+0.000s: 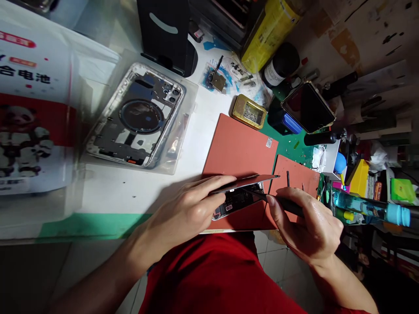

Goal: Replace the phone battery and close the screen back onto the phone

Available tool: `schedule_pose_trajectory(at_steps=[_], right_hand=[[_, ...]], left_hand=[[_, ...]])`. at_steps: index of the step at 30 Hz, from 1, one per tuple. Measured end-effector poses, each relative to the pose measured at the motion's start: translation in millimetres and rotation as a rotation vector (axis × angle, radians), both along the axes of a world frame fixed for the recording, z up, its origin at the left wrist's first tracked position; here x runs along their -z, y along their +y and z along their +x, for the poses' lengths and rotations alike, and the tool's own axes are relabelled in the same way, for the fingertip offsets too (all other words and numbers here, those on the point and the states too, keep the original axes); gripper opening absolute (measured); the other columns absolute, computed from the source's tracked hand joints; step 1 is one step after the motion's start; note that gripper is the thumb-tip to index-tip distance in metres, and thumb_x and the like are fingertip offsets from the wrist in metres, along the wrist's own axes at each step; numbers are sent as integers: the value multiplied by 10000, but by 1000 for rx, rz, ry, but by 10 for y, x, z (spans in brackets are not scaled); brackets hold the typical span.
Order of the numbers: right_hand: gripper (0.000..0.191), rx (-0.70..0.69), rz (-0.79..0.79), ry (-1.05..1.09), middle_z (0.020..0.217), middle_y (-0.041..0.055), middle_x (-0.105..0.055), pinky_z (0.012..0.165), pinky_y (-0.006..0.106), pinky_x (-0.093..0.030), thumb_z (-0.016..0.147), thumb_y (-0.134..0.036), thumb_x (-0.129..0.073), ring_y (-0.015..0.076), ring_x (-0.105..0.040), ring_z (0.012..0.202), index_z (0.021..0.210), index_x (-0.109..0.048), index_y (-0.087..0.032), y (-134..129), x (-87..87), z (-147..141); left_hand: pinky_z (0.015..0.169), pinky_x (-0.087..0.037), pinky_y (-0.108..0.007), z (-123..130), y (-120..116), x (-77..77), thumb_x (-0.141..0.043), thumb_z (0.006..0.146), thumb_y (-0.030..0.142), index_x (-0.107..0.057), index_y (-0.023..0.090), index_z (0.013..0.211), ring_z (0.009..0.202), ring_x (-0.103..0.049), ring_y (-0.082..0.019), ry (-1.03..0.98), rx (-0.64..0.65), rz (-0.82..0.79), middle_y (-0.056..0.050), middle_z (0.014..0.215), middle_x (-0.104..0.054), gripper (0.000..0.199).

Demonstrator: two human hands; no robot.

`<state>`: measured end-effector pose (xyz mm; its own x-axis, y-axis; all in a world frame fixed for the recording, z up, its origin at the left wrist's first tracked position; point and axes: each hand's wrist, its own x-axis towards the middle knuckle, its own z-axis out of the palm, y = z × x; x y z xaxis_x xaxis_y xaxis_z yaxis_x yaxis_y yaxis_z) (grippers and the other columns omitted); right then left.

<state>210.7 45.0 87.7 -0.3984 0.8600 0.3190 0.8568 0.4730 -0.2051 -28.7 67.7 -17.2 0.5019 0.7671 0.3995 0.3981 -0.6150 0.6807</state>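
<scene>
An opened phone [240, 201] lies on the brown-red work mat [240, 152], with its inner parts showing. Its screen [252, 179] is lifted and tilted over the body. My left hand [193, 203] grips the raised screen at its left end between the fingers. In my right hand [304, 222] are slim black tweezers [288, 206], fingers closed around them. Their narrow tip reaches in under the screen, over the phone's inside; whether it touches a part I cannot tell.
To the left, a phone back housing [140, 115] lies on a clear plastic sleeve beside a panda-printed bag [32, 117]. A gold tin of screws [249, 112], another phone on a stand [309, 107], a yellow bottle [270, 32] and a blue-capped bottle [369, 207] stand around the mat.
</scene>
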Motion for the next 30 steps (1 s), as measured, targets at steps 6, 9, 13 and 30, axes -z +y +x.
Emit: schedule_pose_trajectory(at_steps=[6, 9, 13, 30], right_hand=[[139, 1, -17, -2, 805, -11, -780, 579, 253, -576, 1028, -112, -730, 121, -699, 585, 1117, -680, -206, 8, -5, 1], [119, -1, -14, -10, 800, -14, -775, 582, 252, -573, 1035, -121, -729, 115, -687, 583, 1106, -678, -202, 4, -10, 4], [119, 0, -17, -27, 793, -20, -765, 577, 254, -561, 1040, -127, -726, 111, -673, 586, 1117, -677, -202, -14, -5, 27], [314, -277, -168, -90, 876, 59, -673, 692, 362, -471, 1014, -38, -683, 188, -548, 776, 1323, -632, -62, 136, -125, -10]], left_hand=[[948, -682, -373, -4, -8, 0, -475, 967, -62, -800, 181, 1118, 1152, -802, -245, 3, 5, -15, -64, 1405, -785, 433], [964, -678, -362, -1, -5, 6, -475, 971, -58, -797, 180, 1137, 1164, -797, -237, -2, 7, -13, -66, 1403, -785, 433], [994, -670, -346, -4, -10, 17, -477, 959, -68, -794, 185, 1178, 1185, -788, -222, -14, 5, -18, -58, 1419, -777, 462], [1148, -628, -353, -5, -25, 75, -495, 946, -70, -799, 167, 1264, 1287, -765, -216, 7, -12, 1, -73, 1401, -792, 500]])
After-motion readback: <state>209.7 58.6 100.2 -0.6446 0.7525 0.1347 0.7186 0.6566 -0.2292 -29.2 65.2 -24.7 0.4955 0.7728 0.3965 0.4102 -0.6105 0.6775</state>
